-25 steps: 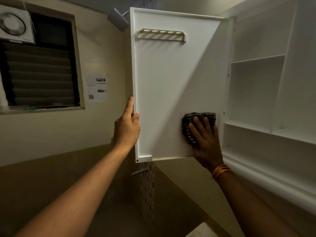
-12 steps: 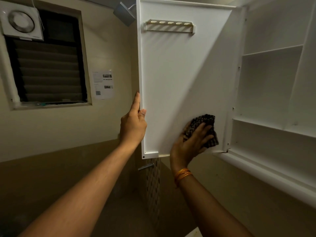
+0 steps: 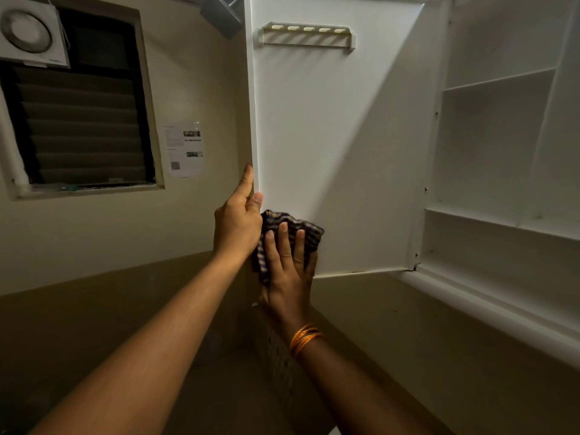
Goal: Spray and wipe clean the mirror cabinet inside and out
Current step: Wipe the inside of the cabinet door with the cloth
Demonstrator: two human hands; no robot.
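A dim room with one bright white patch.

Light falls on the open cabinet door (image 3: pixel 329 146) from the upper left, and a big slanted shadow covers its right side. The little rack (image 3: pixel 307 34) near the top throws thin striped shadows under it. The cabinet shelves (image 3: pixel 496 146) look grey and shaded. The wall (image 3: pixel 194 83) is dull, and the window (image 3: pixel 81 120) is dark. Both arms look dark lower down. Straight lines bend near the edges. Nothing looks badly blurred.

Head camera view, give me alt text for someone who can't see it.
A right hand presses a dark checked cloth flat against the lower inside of an open white cabinet door, while the left hand grips the door's free edge. Bare white shelves stand to the right.
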